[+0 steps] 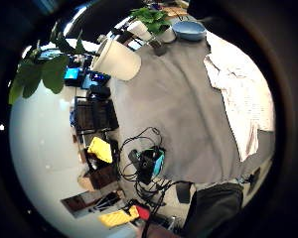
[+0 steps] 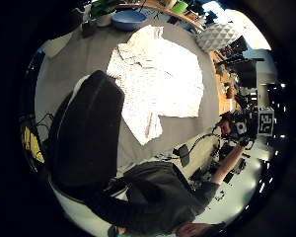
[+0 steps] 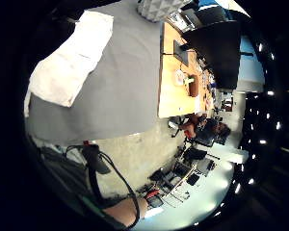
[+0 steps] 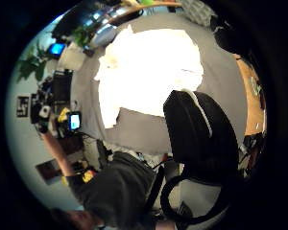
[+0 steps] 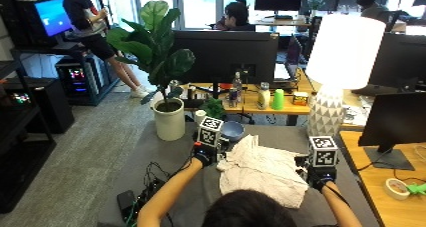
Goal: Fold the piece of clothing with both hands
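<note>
- On the grey table (image 5: 373,187), a white shirt (image 5: 259,169) lies crumpled, unfolded.
- Left hand (image 5: 203,154) and right hand (image 5: 321,176) flank it; finger state cannot be told.
- Folding seems unstarted; next, each hand likely needs an edge.

grey-covered table (image 5: 166,152), grey carpet (image 5: 73,137) at 9 o'clock, potted plant (image 5: 156,52) at 11, white lamp (image 5: 341,49) at 2, monitors (image 5: 225,49) and windows (image 5: 200,4) at 12.

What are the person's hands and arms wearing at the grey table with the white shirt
Both the left hand and the right hand wear black gloves. The forearms below them are bare, with no sleeve showing in the outside view. The palm views show a dark short-sleeved top on the person.
</note>
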The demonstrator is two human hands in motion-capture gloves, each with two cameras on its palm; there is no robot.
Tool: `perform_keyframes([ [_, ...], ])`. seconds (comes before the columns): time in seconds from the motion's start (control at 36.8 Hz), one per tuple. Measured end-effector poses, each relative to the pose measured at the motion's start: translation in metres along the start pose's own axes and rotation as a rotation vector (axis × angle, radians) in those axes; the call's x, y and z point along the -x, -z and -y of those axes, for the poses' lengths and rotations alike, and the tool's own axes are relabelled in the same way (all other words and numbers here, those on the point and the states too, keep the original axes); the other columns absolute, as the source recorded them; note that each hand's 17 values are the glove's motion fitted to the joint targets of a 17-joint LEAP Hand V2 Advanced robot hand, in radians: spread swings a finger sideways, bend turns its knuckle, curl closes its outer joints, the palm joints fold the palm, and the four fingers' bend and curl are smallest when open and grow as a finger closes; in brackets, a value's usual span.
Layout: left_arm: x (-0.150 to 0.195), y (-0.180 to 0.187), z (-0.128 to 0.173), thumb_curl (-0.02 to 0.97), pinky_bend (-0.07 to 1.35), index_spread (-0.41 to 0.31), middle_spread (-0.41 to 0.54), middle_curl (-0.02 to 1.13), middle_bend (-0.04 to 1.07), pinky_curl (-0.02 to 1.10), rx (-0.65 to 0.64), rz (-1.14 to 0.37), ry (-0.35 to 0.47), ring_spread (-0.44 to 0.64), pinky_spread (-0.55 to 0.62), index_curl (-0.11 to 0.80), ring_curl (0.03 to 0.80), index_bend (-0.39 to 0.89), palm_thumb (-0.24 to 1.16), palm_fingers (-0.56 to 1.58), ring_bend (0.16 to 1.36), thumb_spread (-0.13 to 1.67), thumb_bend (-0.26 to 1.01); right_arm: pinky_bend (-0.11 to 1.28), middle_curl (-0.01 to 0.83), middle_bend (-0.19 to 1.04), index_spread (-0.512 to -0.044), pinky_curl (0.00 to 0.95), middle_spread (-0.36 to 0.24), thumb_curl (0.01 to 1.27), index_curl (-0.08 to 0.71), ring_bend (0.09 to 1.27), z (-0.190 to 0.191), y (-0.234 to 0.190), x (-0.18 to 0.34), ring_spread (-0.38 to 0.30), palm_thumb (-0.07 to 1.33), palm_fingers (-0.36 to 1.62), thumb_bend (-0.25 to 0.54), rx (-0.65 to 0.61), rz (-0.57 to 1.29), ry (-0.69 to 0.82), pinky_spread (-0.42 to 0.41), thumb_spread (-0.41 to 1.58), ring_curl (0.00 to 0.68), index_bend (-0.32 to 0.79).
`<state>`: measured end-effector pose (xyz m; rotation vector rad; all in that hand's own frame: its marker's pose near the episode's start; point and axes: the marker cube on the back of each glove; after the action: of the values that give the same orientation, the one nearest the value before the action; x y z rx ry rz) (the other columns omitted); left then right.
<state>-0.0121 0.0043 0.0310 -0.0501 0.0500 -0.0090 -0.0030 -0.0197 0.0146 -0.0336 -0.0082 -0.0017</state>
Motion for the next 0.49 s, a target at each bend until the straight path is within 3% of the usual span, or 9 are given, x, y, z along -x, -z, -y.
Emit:
perform_keyframes([
  [0.11,-0.009,-0.013,-0.001,0.104,0.21,-0.086,0.103,0.18,0.15,0.22,0.034,-0.022,-0.038,0.2,0.35,0.315,0.233,0.32,0.12,0.34,0.48,1.27,0.04,0.21,0.284,0.24,-0.268,0.248,-0.045,0.16,0.298,0.27,-0.002,-0.005,0.0,-0.009,0.47,0.61,0.258,0.005,0.024,0.002,0.145,1.28,0.242,0.16],
  [0.24,-0.033,-0.04,-0.013,0.117,0.23,-0.07,0.112,0.19,0.14,0.25,0.098,-0.076,-0.154,0.2,0.36,0.322,0.248,0.26,0.08,0.31,0.5,1.22,-0.01,0.21,0.302,0.23,-0.269,0.265,-0.045,0.17,0.301,0.29,-0.009,-0.018,0.009,-0.015,0.47,0.62,0.24,0.028,0.07,0.037,0.141,1.31,0.262,0.15],
  [0.38,-0.059,-0.087,-0.021,0.136,0.26,-0.052,0.12,0.19,0.15,0.27,0.193,-0.135,-0.269,0.2,0.35,0.323,0.262,0.18,0.04,0.28,0.52,1.12,-0.03,0.24,0.31,0.18,-0.269,0.286,-0.045,0.18,0.293,0.35,-0.007,-0.047,0.021,-0.033,0.48,0.66,0.223,0.049,0.124,0.081,0.124,1.33,0.294,0.12],
  [0.49,-0.084,-0.147,-0.024,0.161,0.33,-0.012,0.141,0.2,0.16,0.3,0.308,-0.087,-0.343,0.21,0.34,0.284,0.282,0.05,0.02,0.21,0.57,1.0,-0.04,0.31,0.314,0.18,-0.268,0.31,-0.052,0.19,0.265,0.44,-0.001,-0.094,0.036,-0.063,0.51,0.74,0.211,0.142,0.134,0.094,0.077,1.31,0.328,0.07],
])
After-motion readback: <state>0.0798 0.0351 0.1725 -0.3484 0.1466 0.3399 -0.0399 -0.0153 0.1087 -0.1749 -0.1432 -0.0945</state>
